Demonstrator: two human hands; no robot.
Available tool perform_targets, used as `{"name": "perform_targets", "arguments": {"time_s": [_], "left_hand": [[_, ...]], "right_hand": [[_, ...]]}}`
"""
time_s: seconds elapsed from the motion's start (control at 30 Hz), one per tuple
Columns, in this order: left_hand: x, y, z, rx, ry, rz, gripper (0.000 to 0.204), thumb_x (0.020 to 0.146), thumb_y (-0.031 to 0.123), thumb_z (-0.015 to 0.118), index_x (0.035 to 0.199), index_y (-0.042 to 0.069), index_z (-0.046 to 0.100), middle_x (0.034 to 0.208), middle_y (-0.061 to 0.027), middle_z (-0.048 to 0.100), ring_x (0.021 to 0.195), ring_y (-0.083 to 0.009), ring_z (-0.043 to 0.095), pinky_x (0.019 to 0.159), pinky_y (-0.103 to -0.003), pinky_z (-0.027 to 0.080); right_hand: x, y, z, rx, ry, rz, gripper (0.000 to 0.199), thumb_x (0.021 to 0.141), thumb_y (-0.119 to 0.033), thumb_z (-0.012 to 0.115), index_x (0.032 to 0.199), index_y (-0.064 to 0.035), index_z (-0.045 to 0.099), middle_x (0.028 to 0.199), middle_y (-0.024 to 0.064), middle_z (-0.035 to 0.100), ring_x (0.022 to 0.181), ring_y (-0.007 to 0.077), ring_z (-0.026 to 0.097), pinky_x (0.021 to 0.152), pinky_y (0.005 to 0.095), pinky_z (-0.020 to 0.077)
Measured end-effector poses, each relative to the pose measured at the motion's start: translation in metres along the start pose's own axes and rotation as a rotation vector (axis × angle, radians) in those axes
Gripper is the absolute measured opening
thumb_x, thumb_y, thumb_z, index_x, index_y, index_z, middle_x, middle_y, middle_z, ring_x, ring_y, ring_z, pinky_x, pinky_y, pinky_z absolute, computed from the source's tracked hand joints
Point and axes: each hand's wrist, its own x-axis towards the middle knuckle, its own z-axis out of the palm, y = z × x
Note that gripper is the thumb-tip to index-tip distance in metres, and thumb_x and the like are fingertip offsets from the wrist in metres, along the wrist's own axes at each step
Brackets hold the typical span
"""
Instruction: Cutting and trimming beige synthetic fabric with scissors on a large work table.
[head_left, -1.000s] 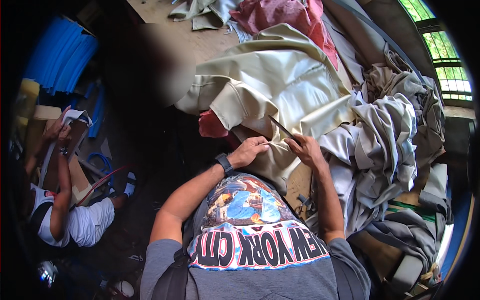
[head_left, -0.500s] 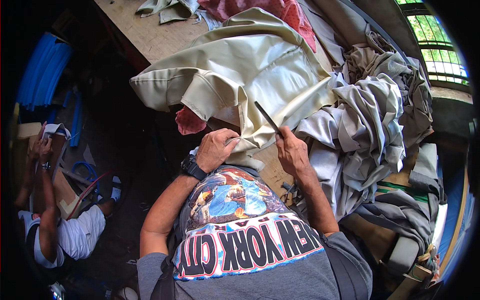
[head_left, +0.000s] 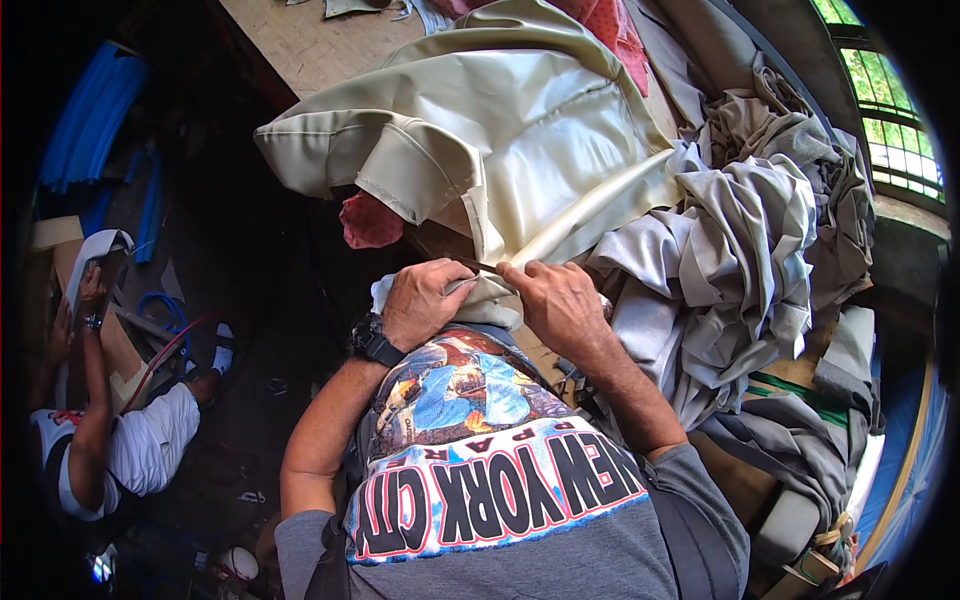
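A shiny cream vinyl cover [head_left: 545, 120] with stitched seams is spread over the table, its near edge hanging towards me. At that edge my left hand [head_left: 425, 303] is closed, pinching a fold of the vinyl. My right hand [head_left: 562, 308] is closed on a slim dark blade [head_left: 474, 264], which points left and lies against the vinyl beside my left fingertips. The handle is hidden in my fingers, so I cannot tell the exact kind of tool. Red patterned cloth [head_left: 371, 220] shows under the cover's open edge.
Heaped grey fabric [head_left: 735, 240] fills the right side below a barred window [head_left: 890, 110]. The bare wooden tabletop [head_left: 310, 50] shows at the far left. On the floor side, a co-worker [head_left: 130, 430] handles a pale strip, near blue corrugated material [head_left: 92, 120].
My right hand has moved left and turned the blade from pointing up and away to lying across the vinyl beside my left hand. My left hand still pinches the edge.
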Motion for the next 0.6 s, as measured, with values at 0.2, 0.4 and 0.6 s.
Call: {"name": "perform_targets", "arguments": {"time_s": [0.2,0.4,0.6], "left_hand": [[0.001,0.0,0.001,-0.018,-0.006,0.0,0.014,0.088,0.013,0.074,0.096,0.001,0.076,0.091,-0.0135,0.075,0.08,-0.0304,0.074,0.072,-0.037,0.058],[0.003,-0.001,0.002,-0.004,-0.006,0.027,0.014,0.088,0.012,0.074,0.095,0.001,0.076,0.091,-0.0143,0.075,0.08,-0.0306,0.074,0.072,-0.037,0.058],[0.002,0.002,-0.002,-0.024,-0.031,-0.016,0.014,0.088,0.015,0.072,0.092,0.002,0.075,0.089,-0.0137,0.075,0.079,-0.0321,0.072,0.072,-0.04,0.058]], "right_hand": [[0.012,-0.006,0.007,0.015,-0.014,-0.014,0.037,0.088,-0.009,0.059,0.123,-0.0128,0.068,0.084,0.013,0.069,0.076,0.0327,0.071,0.069,0.0459,0.0528],[0.019,-0.01,0.012,-0.012,-0.033,-0.023,0.032,0.088,-0.01,0.059,0.118,-0.0116,0.069,0.084,0.0129,0.069,0.079,0.0325,0.072,0.071,0.0457,0.054],[-0.004,-0.01,-0.017,-0.072,-0.105,0.03,0.029,0.088,-0.009,0.06,0.116,-0.012,0.07,0.085,0.0126,0.07,0.078,0.0301,0.071,0.072,0.0443,0.0525]]}}
